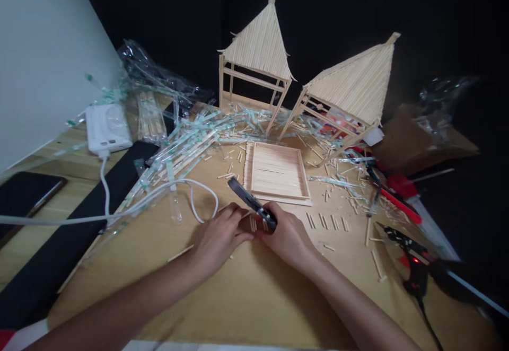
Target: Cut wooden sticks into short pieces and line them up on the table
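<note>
My right hand [288, 237] is closed around a black hand tool [248, 198] with a metal middle; its exact kind is unclear. Beside it, my left hand [220, 237] has its fingers closed on a thin wooden stick [180, 253], which shows past both sides of the hand. The fingertips of both hands nearly meet over short cut stick pieces [253, 225]. Just beyond the hands lies a rectangular wooden stick panel [278, 169] with a raised rim. More short pieces [323, 220] lie in small groups right of my right hand.
Two stick-built roofed structures [260, 43] [358, 83] stand at the back. Clear plastic wrappers [191, 136] spread across the left. A white power bank [107, 128] with a cable and a phone [29, 194] lie left. A glue gun [413, 266] with a red light and red-handled pliers [397, 205] lie right.
</note>
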Demonstrator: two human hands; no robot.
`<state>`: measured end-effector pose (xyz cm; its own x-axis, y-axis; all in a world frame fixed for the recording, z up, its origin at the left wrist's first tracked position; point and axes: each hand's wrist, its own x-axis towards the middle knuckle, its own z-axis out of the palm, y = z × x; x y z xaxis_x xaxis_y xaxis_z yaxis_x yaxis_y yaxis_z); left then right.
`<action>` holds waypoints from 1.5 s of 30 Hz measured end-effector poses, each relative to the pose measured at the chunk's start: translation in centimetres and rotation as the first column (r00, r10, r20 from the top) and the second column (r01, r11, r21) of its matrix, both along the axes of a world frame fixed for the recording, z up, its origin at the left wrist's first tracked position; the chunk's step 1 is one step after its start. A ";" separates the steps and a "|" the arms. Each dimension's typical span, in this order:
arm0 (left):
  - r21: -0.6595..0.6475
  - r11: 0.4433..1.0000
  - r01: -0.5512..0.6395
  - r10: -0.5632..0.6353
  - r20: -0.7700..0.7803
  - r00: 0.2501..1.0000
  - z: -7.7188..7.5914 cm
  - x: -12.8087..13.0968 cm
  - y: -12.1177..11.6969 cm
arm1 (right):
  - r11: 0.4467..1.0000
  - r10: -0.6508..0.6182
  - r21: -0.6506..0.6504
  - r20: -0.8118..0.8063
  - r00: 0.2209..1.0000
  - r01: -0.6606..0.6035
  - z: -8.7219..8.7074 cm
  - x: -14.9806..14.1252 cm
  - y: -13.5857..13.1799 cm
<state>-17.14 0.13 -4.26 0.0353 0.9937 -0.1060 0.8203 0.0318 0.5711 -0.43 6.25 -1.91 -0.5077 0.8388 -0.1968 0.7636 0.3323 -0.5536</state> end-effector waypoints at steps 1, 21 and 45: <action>0.003 1.000 -0.003 0.003 0.006 1.000 0.0 0.1 0.0 | 1.000 0.005 0.000 0.007 1.000 -0.005 0.0 0.0 0.0; 0.015 1.000 -0.015 0.015 -0.056 0.998 -0.3 0.1 0.0 | 1.000 0.015 -0.022 -0.052 0.999 -0.016 0.0 0.2 0.2; 0.061 0.988 -0.142 0.136 0.103 0.985 0.8 -0.1 -0.1 | 1.000 -0.016 0.014 -0.060 0.998 0.017 0.4 0.5 0.1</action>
<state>-17.24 0.03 -3.43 -0.0967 0.9945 -0.0407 0.7505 0.0997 0.6533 0.06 6.36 -1.54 -0.5046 0.8496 -0.1538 0.7344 0.3288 -0.5937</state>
